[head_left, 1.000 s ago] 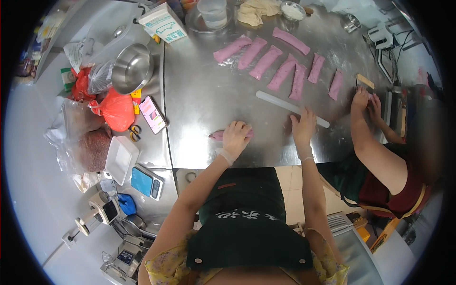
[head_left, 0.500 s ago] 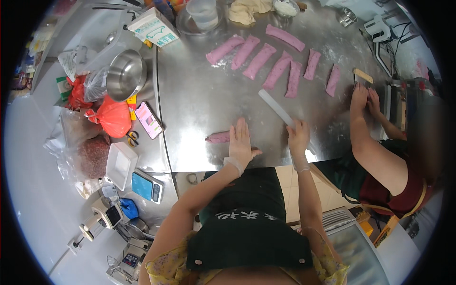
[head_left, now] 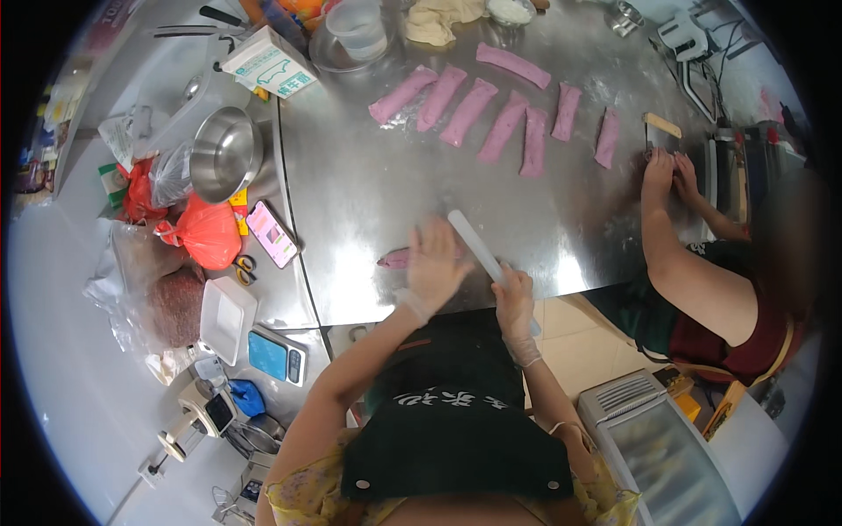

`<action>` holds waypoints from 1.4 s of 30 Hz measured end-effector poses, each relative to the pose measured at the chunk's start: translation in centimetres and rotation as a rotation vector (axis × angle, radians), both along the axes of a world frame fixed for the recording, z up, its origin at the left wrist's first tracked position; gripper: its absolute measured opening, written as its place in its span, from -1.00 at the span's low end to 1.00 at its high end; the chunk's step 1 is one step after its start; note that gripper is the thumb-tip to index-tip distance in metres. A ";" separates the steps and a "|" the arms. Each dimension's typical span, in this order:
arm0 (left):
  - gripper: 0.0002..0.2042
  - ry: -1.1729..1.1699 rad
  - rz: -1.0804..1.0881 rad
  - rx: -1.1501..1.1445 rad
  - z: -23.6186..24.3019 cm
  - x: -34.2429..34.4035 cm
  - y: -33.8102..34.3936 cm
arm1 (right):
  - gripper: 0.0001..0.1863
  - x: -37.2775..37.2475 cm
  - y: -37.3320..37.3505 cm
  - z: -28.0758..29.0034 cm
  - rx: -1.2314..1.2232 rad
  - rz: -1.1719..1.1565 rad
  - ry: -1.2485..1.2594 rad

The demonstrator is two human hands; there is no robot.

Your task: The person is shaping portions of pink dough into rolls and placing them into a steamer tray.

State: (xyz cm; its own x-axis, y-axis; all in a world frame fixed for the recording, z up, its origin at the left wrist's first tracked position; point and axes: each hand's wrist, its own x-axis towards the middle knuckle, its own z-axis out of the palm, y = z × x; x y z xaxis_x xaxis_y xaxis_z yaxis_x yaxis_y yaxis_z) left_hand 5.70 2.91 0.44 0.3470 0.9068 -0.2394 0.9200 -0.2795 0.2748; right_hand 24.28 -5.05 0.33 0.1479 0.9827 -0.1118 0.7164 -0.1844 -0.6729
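Now the right hand (head_left: 515,302) has picked up the white rolling stick (head_left: 478,248), left hand (head_left: 436,263) spread open

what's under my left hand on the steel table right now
A pink dough piece lies on the steel table, its end poking out left of your gloved left hand. The hand covers the rest.

Both gloved hands are reaching forward: the left hand (head_left: 436,263) is spreading its fingers open, palm down, while the right hand (head_left: 513,302) is curling closed, gripping.
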 end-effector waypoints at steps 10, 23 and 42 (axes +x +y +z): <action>-0.15 -0.234 -0.639 0.188 0.3 3.1 5.4 | -0.44 -5.6 -4.2 -0.8 -0.022 -0.073 0.082; -0.14 -0.232 -0.686 0.145 -2.1 5.9 6.3 | -0.30 -7.8 -5.2 -1.4 0.054 -0.129 -0.093; -0.47 -0.345 -0.319 0.304 -0.3 7.7 1.8 | -0.46 5.9 2.9 -1.1 0.039 0.217 -0.265</action>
